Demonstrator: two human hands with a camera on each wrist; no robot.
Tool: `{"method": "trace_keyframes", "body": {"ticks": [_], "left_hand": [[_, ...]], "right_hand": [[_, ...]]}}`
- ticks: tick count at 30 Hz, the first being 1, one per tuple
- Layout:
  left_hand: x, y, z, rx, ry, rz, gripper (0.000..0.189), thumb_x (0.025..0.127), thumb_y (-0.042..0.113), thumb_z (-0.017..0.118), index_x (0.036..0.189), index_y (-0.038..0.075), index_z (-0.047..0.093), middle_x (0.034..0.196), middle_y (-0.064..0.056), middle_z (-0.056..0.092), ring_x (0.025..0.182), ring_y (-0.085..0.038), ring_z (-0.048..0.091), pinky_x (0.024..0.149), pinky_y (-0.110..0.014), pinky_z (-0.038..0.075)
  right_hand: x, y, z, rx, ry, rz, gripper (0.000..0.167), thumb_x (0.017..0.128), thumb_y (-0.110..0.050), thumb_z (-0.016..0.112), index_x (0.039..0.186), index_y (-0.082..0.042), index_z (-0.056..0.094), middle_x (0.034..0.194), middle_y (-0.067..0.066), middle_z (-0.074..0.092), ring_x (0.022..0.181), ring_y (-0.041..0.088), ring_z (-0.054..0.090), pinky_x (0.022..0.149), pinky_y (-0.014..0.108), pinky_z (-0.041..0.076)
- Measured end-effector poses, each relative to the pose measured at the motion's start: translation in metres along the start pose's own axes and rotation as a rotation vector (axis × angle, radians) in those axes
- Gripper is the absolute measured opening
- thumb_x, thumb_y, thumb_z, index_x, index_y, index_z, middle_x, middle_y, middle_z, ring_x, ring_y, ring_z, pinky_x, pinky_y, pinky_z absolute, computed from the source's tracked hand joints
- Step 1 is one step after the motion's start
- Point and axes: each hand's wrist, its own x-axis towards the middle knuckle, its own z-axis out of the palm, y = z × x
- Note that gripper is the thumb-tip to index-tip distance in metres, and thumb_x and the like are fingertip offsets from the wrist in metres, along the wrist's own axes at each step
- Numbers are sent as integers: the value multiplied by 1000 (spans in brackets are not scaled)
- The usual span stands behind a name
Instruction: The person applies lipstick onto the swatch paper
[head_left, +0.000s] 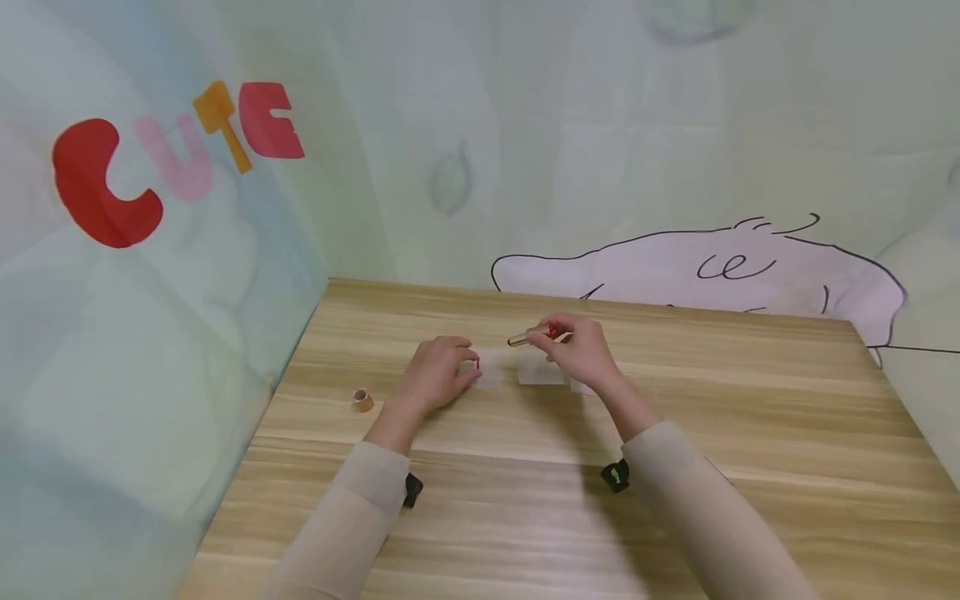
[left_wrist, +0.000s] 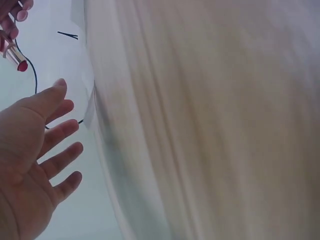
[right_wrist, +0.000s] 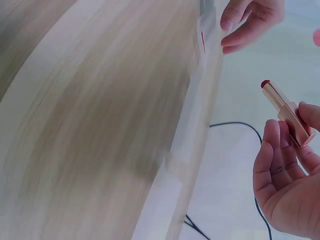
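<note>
My right hand [head_left: 583,348] holds a lipstick [head_left: 527,337] between thumb and fingers above the table. In the right wrist view, the lipstick [right_wrist: 290,116] has a shiny gold-pink tube, and its dark red tip [right_wrist: 265,83] is bare. My left hand [head_left: 441,372] is at a small white paper piece [head_left: 490,369], with its fingers loosely spread and nothing gripped. A thin red mark [right_wrist: 203,43] shows on that white piece, close to the left fingertips. A second white piece [head_left: 538,368] lies below the right hand.
A small copper-coloured cap [head_left: 363,400] stands on the wooden table [head_left: 480,517], left of the left forearm. Part of another white piece [head_left: 580,387] shows by the right wrist. A printed cloth backdrop [head_left: 390,167] hangs behind the table and along its left side.
</note>
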Motion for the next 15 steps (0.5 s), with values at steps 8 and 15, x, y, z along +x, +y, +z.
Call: {"method": "trace_keyframes", "body": {"ticks": [8,15], "left_hand": [[7,10,1,8,-2,58,27,97,29,71,114,9,77,134,-11,65,128,-29,57,108,-50,42],[12,16,5,12,16,154,21,94,23,74,109,8,78,129,-12,67,123,-29,60,106,-48,44]], "right_hand": [[-6,11,-17,7,16,22,20,92,-24,77,98,-6,73,86,8,68,68,31,69,61,31,58],[-11,16,-27,13,40,27,20,91,-23,78,100,-6,73,87,7,69,65,19,67,60,30,58]]}}
